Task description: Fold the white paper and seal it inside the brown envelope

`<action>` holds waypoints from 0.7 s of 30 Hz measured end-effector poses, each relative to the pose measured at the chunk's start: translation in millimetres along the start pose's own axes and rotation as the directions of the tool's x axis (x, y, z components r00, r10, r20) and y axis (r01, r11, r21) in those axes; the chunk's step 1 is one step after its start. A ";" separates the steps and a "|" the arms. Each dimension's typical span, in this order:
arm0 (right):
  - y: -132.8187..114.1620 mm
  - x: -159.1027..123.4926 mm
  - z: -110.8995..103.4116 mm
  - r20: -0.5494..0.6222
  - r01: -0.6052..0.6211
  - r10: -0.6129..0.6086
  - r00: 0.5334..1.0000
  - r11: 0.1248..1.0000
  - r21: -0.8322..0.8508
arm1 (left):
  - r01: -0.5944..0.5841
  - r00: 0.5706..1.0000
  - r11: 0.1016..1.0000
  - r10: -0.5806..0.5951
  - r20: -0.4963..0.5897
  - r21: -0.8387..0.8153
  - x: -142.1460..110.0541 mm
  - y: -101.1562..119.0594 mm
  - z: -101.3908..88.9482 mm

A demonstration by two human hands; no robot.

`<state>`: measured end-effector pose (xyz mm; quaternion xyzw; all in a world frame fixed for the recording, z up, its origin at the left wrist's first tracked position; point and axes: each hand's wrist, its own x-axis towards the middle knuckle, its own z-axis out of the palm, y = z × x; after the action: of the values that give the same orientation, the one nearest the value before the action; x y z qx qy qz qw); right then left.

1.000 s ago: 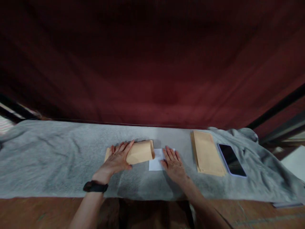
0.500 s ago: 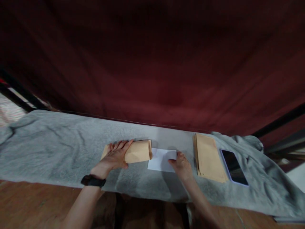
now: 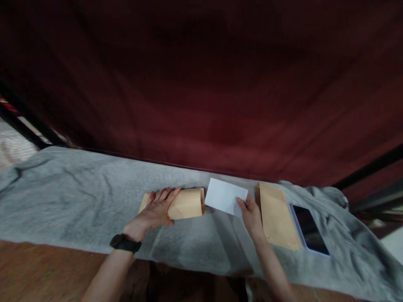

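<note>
So the white paper [image 3: 225,196] is held by its right end, up near the middle of the grey cloth [image 3: 103,209], its left end right by the open end of a brown paper bag [image 3: 187,203]; can't really tell if those two touch. The person's right hand [image 3: 251,213] has it in a pinch, thumb on top near the corner and fingers closed in around the edge. The left hand [image 3: 159,210] is basically flat on the bag, palm down, fingers spread a bit with the thumb out to the side, pressing on it rather than gripping it. There's a dark watch [image 3: 125,243] on that wrist. The bag lies on its side along the cloth, its open end facing the paper. Over past the right hand there's a stack of brown bags [image 3: 278,216], flat and slightly fanned on its left edge, and just beside that a phone [image 3: 310,230] lying screen up, dark screen, purple-ish edge. Behind it all hangs a big dark red curtain [image 3: 201,105], and below the cloth's near edge you get some brownish floor [image 3: 40,268].
</note>
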<state>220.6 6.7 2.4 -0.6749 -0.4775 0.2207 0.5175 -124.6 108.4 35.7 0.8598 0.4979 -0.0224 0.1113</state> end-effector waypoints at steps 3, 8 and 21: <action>-1.2 -5.8 9.8 0.008 -0.002 0.002 1.000 1.000 0.024 | -0.003 1.000 1.000 0.003 -0.011 0.001 2.2 2.5 2.6; 3.8 -7.2 10.4 0.111 -0.041 0.044 0.993 0.999 -0.027 | -0.034 0.999 0.999 0.034 -0.029 0.003 4.4 4.9 6.9; 12.9 -3.7 11.0 0.232 -0.086 0.070 0.970 0.994 0.061 | -0.127 0.990 0.992 0.126 -0.063 -0.022 5.4 23.8 0.9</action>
<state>215.6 8.7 -14.1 -0.6444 -0.4988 0.3341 0.4735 -101.3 101.4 38.1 0.8884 0.4458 0.0175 0.1083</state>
